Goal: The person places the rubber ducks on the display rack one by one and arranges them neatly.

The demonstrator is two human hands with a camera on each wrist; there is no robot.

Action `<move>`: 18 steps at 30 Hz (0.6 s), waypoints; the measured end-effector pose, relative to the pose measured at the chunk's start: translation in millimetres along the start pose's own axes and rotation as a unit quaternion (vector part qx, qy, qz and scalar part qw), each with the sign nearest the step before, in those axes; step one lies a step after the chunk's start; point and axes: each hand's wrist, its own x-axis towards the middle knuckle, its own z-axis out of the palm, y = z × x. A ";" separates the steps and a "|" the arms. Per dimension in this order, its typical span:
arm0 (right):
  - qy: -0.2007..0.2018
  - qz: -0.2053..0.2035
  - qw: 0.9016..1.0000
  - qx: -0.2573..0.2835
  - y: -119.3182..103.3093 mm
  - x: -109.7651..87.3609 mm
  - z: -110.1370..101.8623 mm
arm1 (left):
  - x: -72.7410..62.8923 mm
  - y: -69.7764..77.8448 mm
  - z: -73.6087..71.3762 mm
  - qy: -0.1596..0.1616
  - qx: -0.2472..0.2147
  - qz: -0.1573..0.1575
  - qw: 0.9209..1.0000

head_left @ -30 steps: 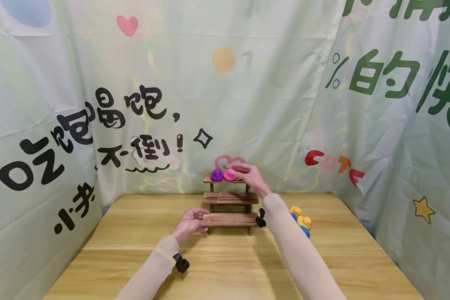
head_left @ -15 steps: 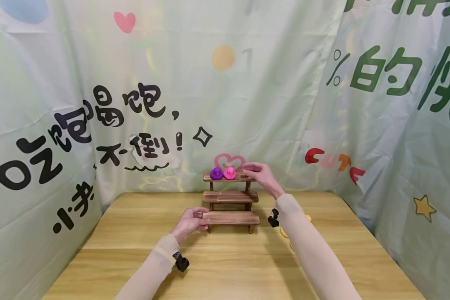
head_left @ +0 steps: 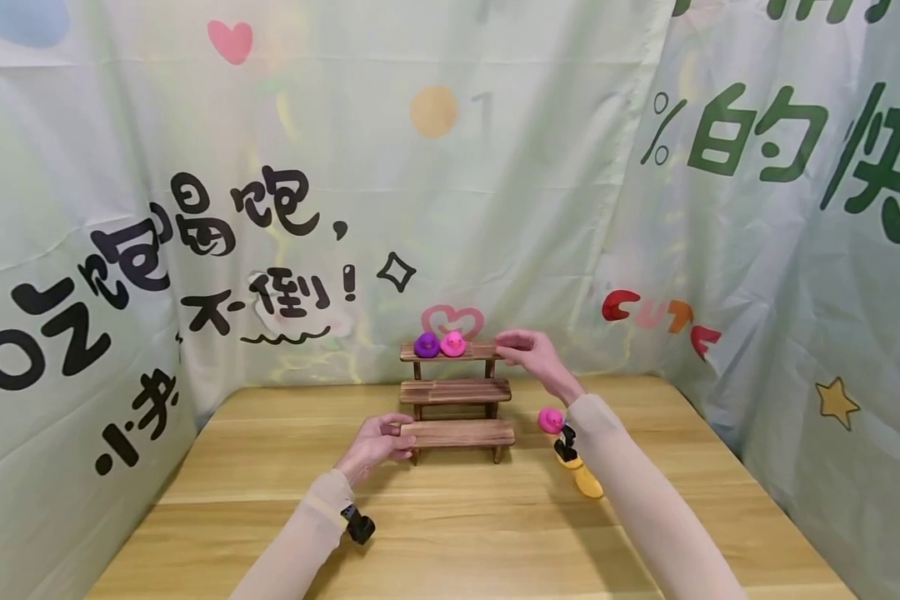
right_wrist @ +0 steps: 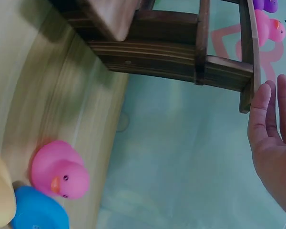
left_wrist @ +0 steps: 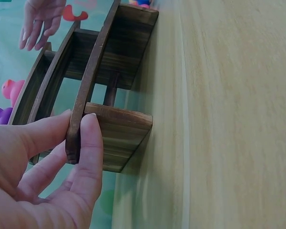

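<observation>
A three-tier wooden display stand (head_left: 457, 433) stands on the table. On its top shelf, at the left, a purple rubber duck (head_left: 427, 345) and a pink rubber duck (head_left: 453, 344) sit side by side. My left hand (head_left: 375, 447) pinches the left end of the lowest shelf between thumb and fingers, which the left wrist view shows closely. At the top shelf's right end is my right hand (head_left: 537, 360), its extended fingers right at the shelf edge. The right wrist view shows that hand (right_wrist: 276, 129) holding nothing.
Right of the stand, a second pink duck (right_wrist: 62, 169) lies on the wooden table (head_left: 435, 533), beside a blue rounded toy (right_wrist: 40, 210) and a yellow one (right_wrist: 0, 191). My right sleeve (head_left: 645, 483) partly covers that group in the head view. A printed curtain (head_left: 525, 208) hangs behind.
My right hand has let go of the pink duck on the top shelf and moved right to the shelf's end. The left hand keeps its grip on the lowest shelf.
</observation>
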 end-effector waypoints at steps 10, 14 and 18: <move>-0.006 0.009 1.000 -0.005 10.6 -14.0 -8.7 | 1.6 -1.6 -0.4 0.005 0.006 -0.002 1.000; -0.012 0.010 1.000 0.000 14.3 -19.1 -13.5 | 3.1 -1.1 -0.2 0.005 0.010 0.002 1.000; -0.027 0.015 1.000 0.005 18.4 -24.4 -21.1 | 4.3 0.6 -0.5 0.004 0.008 -0.005 1.000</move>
